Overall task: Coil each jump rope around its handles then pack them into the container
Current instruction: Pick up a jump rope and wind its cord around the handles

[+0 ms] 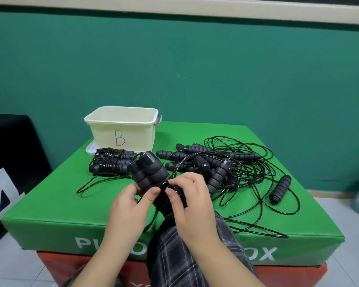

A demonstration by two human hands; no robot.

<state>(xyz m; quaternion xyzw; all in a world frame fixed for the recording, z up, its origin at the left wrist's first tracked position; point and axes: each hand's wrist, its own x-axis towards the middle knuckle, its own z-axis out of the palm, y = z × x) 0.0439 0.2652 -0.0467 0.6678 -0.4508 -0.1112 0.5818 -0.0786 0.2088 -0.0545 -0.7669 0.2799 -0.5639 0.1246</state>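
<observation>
Black foam grips dominate the green padded box top [71, 206], and the pair of ribbed black jump-rope handles [148, 172] being worked on is held side by side just above its near edge. The left hand [129, 206] curls around the pair from the left, thumb pressed across the front. The right hand [190, 200] pinches the thin black cord [171, 188] against the turns already laid around the lower part of the grips, fingertips close together. This reads as mid-coil: a loose length of cord trails off to the left over the box and another drops toward the person's plaid-clad lap.

Two finished coiled bundles [110, 162] lie just in front of the cream plastic container marked B [122, 129], which appears empty, though its floor is hidden from this angle. To the right sits a tangled heap of uncoiled ropes and handles [226, 164].

Next, probably, the slack must be drawn in and wound on tight, with the left grip kept firm so the handles do not splay.
</observation>
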